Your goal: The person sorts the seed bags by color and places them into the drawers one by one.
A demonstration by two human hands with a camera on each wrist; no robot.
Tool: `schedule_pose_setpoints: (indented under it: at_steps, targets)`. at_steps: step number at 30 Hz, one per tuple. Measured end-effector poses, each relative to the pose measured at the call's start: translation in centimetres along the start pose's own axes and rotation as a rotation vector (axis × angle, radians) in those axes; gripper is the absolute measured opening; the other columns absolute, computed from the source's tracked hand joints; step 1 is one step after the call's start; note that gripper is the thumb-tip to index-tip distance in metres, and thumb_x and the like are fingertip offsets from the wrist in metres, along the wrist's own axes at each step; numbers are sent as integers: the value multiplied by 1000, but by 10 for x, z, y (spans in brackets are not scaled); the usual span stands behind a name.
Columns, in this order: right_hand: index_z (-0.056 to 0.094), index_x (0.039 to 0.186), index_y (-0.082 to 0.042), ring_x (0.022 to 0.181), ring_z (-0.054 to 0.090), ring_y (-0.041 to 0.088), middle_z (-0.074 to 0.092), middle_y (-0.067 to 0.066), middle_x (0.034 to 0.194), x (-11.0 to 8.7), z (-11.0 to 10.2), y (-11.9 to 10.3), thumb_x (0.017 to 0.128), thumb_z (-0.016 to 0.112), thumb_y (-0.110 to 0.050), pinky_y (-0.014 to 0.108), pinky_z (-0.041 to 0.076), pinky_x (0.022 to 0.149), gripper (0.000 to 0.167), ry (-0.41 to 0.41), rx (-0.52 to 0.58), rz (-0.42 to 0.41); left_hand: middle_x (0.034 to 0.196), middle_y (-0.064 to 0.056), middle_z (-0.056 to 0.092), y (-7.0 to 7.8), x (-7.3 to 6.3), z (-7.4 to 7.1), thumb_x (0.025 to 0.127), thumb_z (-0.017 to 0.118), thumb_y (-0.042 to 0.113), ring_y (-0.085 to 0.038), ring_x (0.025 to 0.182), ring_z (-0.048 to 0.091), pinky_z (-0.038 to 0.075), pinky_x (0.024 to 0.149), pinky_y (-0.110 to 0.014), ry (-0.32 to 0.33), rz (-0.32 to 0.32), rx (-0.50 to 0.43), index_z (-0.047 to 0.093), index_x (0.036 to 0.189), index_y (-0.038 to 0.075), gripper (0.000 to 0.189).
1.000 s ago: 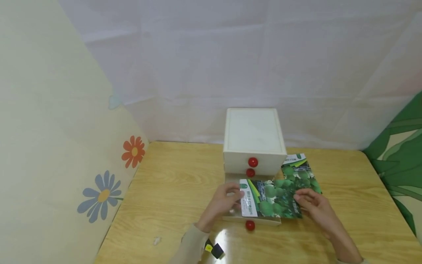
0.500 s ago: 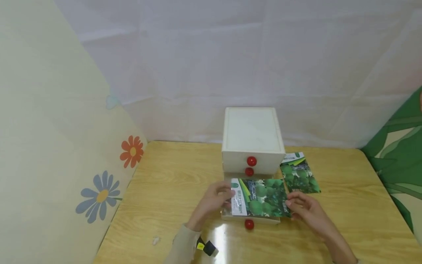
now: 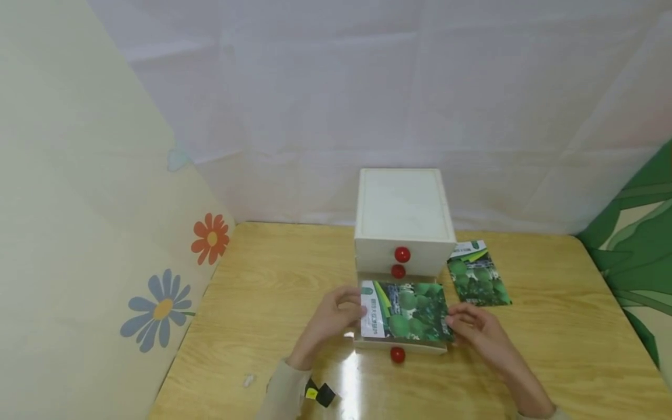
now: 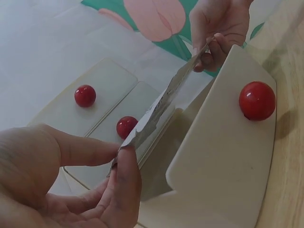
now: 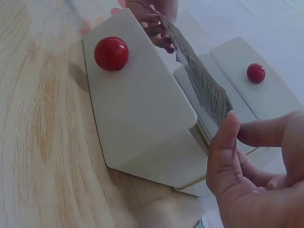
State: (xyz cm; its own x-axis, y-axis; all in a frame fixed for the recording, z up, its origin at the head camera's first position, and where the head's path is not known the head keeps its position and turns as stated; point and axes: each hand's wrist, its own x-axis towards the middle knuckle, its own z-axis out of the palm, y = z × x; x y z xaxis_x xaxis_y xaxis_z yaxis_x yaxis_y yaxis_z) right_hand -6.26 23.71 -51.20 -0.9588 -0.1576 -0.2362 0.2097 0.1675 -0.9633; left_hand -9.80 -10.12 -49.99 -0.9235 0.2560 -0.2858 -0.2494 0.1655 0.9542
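Note:
A flat green packet [image 3: 409, 312] with a white end is stretched between both hands above the pulled-out bottom drawer [image 3: 404, 347] of a small white cabinet [image 3: 403, 204]. My left hand [image 3: 332, 319] pinches the packet's white end between thumb and fingers. At the opposite, dark green end, my right hand [image 3: 483, 332] pinches the edge. Both wrist views show the packet [image 4: 159, 104] nearly edge-on over the drawer opening, apart from the drawer front [image 5: 137, 90]. The drawer's inside is mostly hidden beneath it.
A second green packet [image 3: 479, 274] lies on the wooden table [image 3: 283, 262] right of the cabinet. Red round knobs [image 3: 402, 254] stick out from the drawer fronts; the upper drawers are closed. A white cloth [image 3: 325, 105] hangs behind, and a painted wall [image 3: 105, 175] stands left.
Both hands have carried the packet leftward, from overhanging the drawer's right side to lying over the drawer opening. The second packet is now fully uncovered.

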Motion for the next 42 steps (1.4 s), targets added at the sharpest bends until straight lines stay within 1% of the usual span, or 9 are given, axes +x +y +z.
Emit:
schedule_pose_setpoints:
  at_steps: [4, 6, 10, 15, 20, 25, 29, 35, 42]
  targets:
    - [56, 132, 12, 81, 69, 14, 73, -1, 100, 4, 4, -1, 107, 65, -13, 31, 66, 73, 36, 3, 3, 53, 123, -14, 72, -2, 1, -2, 93, 76, 6, -24, 93, 75, 68, 83, -37, 1, -6, -15, 63, 139, 4, 48]
    - [56, 133, 10, 82, 70, 14, 73, 0, 101, 5, 5, -2, 106, 67, -15, 32, 66, 74, 38, 12, 12, 86, 124, -13, 71, -3, 1, -3, 93, 76, 6, -24, 93, 75, 68, 82, -37, 6, -14, -15, 63, 139, 5, 48]
    - [54, 135, 10, 86, 70, 14, 72, 3, 104, 7, 7, -4, 105, 68, -15, 32, 66, 76, 41, 12, 13, 105, 124, -13, 71, -6, 4, -5, 94, 76, 9, -24, 93, 74, 67, 81, -38, 21, -24, -17, 64, 138, 6, 46]
    - [52, 138, 10, 89, 69, 14, 72, 5, 107, 9, 7, -6, 104, 69, -16, 32, 66, 77, 46, -8, 1, 99, 122, -13, 71, -11, 7, -5, 96, 76, 15, -23, 92, 73, 67, 80, -36, 53, -27, -13, 65, 136, 5, 42]
    - [50, 141, 12, 84, 69, 15, 72, 7, 108, 11, 8, -6, 105, 68, -14, 31, 65, 74, 48, -20, -8, 84, 123, -14, 70, -12, 7, -6, 97, 76, 18, -22, 91, 73, 67, 80, -36, 65, -35, -6, 65, 135, 4, 42]
    - [51, 141, 12, 81, 69, 15, 73, 8, 107, 15, 10, -5, 104, 69, -13, 30, 65, 73, 49, 16, -23, 94, 127, -16, 69, -9, 5, -9, 94, 78, 14, -23, 95, 73, 67, 82, -37, 45, -22, 1, 62, 141, 4, 51]
    - [53, 139, 12, 81, 70, 14, 73, 7, 105, 18, 11, -7, 104, 71, -15, 30, 65, 73, 48, 38, -33, 104, 128, -15, 68, -7, 5, -10, 93, 78, 14, -23, 97, 73, 67, 83, -39, 45, -18, 20, 61, 144, 5, 54]
    - [56, 136, 11, 80, 71, 13, 73, 7, 103, 23, 11, -9, 102, 74, -18, 29, 66, 72, 48, 62, -34, 109, 120, -14, 71, -10, 9, -8, 94, 79, 15, -22, 90, 73, 67, 78, -36, 80, -5, 60, 65, 138, 5, 47]
    - [58, 133, 11, 77, 70, 13, 74, 5, 98, 26, 11, -7, 101, 76, -20, 27, 65, 69, 47, 90, -63, 103, 114, -12, 71, -12, 15, -6, 94, 80, 17, -19, 83, 73, 66, 72, -32, 111, -12, 89, 68, 131, 4, 41]
